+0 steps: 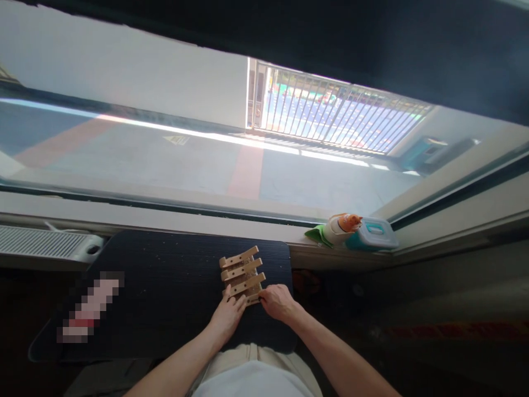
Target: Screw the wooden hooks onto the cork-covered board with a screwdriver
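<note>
A small wooden slatted piece (243,272) lies tilted on the black table in front of me. Several pale slats with dark dots run across a rougher brown base. My left hand (226,318) holds its near left side, fingertips on the closest slats and the thumb out of sight. At the right end of the nearest slat, my right hand (278,302) is closed, with thumb and forefinger pinched together. A dark spot shows at those fingertips, too small to name.
The black table (173,286) stands under a wide window, with a blurred-out pink patch (91,306) at its left. A white radiator (45,242) is to the left. On the sill at right are a white roll-like item with an orange top (341,226) and a lidded box (376,234).
</note>
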The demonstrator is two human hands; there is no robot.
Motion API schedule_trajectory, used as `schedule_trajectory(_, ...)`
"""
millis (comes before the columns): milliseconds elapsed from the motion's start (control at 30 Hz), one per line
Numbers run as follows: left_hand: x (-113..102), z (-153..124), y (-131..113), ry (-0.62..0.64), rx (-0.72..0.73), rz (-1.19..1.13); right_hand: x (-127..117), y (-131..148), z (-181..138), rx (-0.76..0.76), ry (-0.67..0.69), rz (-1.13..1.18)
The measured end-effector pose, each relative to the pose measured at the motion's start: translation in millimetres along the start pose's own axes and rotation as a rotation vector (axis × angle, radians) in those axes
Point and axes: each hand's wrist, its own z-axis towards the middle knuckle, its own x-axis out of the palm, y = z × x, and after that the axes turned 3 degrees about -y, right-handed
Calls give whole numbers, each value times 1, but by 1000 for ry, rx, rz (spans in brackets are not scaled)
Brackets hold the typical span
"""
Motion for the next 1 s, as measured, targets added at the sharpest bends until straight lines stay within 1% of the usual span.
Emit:
schedule_trajectory(367, 5, 0, 0, -23, -21, -19, -1, 10, 7, -35, 43, -78)
schedule_trajectory(567, 8, 1, 1, -34, -26, -35, 3, 20, 14, -103, 99, -135)
schedule_trajectory(833, 8, 2, 1, -51, -34, -63, -4, 25, 12, -259, 8, -172)
schedule_trajectory(1000, 9, 2, -2, -67, -34, -64, 6, 27, 15, -314, -46, -174)
